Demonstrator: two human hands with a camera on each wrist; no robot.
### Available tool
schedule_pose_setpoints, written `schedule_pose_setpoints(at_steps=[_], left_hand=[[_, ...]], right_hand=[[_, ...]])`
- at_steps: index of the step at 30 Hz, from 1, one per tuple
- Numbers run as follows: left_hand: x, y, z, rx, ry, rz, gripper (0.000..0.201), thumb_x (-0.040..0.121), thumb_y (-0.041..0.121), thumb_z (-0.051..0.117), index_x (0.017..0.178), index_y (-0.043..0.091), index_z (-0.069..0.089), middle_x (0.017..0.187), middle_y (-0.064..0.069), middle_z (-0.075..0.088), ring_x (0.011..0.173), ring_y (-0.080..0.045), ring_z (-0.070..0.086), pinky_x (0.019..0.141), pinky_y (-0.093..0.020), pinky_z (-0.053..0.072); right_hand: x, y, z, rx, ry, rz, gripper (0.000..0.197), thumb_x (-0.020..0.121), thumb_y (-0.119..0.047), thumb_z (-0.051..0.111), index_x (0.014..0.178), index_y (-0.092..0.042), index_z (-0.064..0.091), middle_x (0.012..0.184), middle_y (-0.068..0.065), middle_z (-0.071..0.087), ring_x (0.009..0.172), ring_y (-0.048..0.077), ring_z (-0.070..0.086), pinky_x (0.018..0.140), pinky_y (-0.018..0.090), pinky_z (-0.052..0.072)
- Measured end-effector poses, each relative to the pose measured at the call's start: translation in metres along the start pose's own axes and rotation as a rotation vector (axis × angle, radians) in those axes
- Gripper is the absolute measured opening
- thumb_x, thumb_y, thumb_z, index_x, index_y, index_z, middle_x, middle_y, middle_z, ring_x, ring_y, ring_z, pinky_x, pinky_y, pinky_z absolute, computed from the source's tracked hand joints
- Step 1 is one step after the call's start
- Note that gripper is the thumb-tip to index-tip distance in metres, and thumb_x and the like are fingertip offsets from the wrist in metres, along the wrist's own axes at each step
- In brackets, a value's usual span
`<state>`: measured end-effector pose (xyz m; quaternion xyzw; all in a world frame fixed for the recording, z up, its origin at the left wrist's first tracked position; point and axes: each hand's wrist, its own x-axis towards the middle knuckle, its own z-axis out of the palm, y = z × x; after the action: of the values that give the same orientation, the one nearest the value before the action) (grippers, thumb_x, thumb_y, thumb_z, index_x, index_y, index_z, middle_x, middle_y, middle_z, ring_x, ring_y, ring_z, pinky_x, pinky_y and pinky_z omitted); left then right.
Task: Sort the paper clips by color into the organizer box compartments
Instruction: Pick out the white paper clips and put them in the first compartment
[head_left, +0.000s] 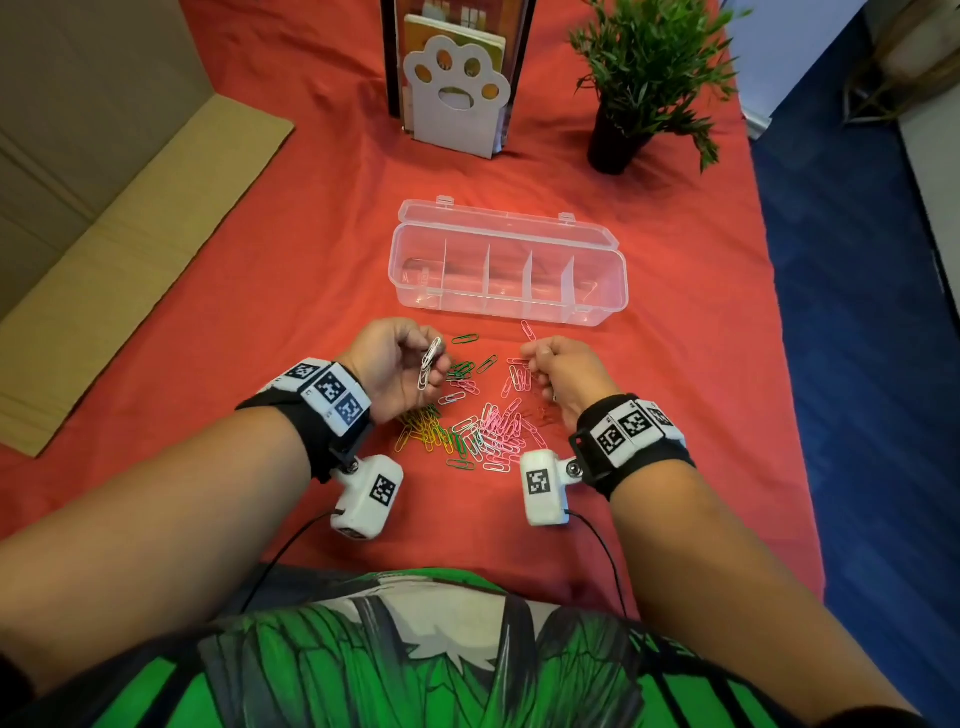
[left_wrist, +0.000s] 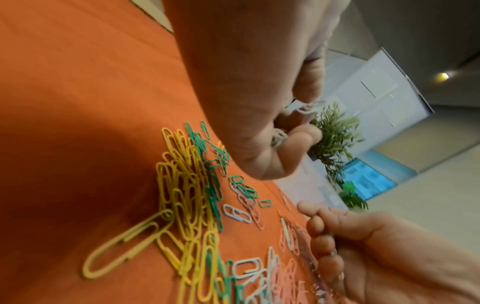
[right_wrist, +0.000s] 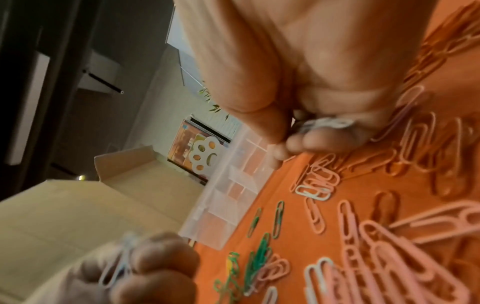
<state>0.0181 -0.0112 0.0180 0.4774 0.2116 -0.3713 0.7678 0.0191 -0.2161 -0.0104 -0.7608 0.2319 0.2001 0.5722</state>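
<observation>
A clear organizer box (head_left: 511, 307) lies open on the red cloth, and I see no clips in its compartments. Just in front of it is a mixed pile of paper clips (head_left: 475, 428) in yellow, green, pink and white. My left hand (head_left: 434, 358) is raised above the pile's left side and pinches a bunch of white clips (head_left: 427, 370), which also show in the left wrist view as white clips (left_wrist: 309, 107). My right hand (head_left: 535, 364) hovers over the pink clips with its fingers curled. The right wrist view shows white clips (right_wrist: 326, 123) gripped in it.
Behind the box stand a white paw-shaped file holder (head_left: 452, 98) with books and a potted plant (head_left: 641, 73). Flattened cardboard (head_left: 104, 234) lies on the left. The cloth's right edge (head_left: 774, 332) drops to a blue floor.
</observation>
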Motion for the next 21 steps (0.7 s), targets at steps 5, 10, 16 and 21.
schedule_pose_setpoints(at_steps=[5, 10, 16, 21], left_hand=[[0.003, -0.002, 0.007, 0.078, 0.082, -0.023, 0.015, 0.074, 0.013, 0.042, 0.067, 0.012, 0.054, 0.056, -0.002, 0.052, 0.042, -0.011, 0.044, 0.041, -0.015, 0.038], [0.021, -0.024, 0.007, 0.963, 0.297, 0.165, 0.025, 0.090, 0.031, 0.054, 0.075, 0.012, 0.061, 0.058, 0.002, 0.046, 0.052, -0.015, 0.042, 0.054, -0.025, 0.038], [0.019, -0.029, 0.013, 0.681, 0.198, 0.086, 0.033, 0.093, -0.004, 0.034, 0.077, 0.017, 0.054, 0.069, 0.000, 0.053, 0.048, -0.002, 0.049, 0.039, -0.009, 0.039], [0.013, -0.019, 0.012, 0.230, 0.161, -0.065, 0.022, 0.094, 0.021, 0.038, 0.090, 0.011, 0.057, 0.083, -0.009, 0.066, 0.054, -0.011, 0.068, 0.050, -0.019, 0.055]], right_hand=[[0.001, 0.002, 0.006, -0.659, 0.118, -0.206, 0.012, 0.083, -0.015, 0.055, 0.081, -0.010, 0.066, 0.078, 0.005, 0.064, 0.079, 0.024, 0.062, 0.071, 0.026, 0.045], [-0.003, 0.005, 0.021, -0.973, 0.197, -0.369, 0.023, 0.086, -0.018, 0.055, 0.100, 0.000, 0.060, 0.105, 0.016, 0.053, 0.100, 0.033, 0.054, 0.085, 0.038, 0.048], [0.003, -0.003, 0.012, -1.013, 0.123, -0.299, 0.025, 0.084, -0.010, 0.048, 0.101, 0.005, 0.060, 0.108, 0.022, 0.056, 0.100, 0.039, 0.058, 0.086, 0.039, 0.047], [-0.005, 0.002, 0.015, -1.080, 0.166, -0.396, 0.027, 0.088, -0.022, 0.056, 0.099, 0.002, 0.062, 0.106, 0.018, 0.056, 0.101, 0.036, 0.055, 0.085, 0.040, 0.048]])
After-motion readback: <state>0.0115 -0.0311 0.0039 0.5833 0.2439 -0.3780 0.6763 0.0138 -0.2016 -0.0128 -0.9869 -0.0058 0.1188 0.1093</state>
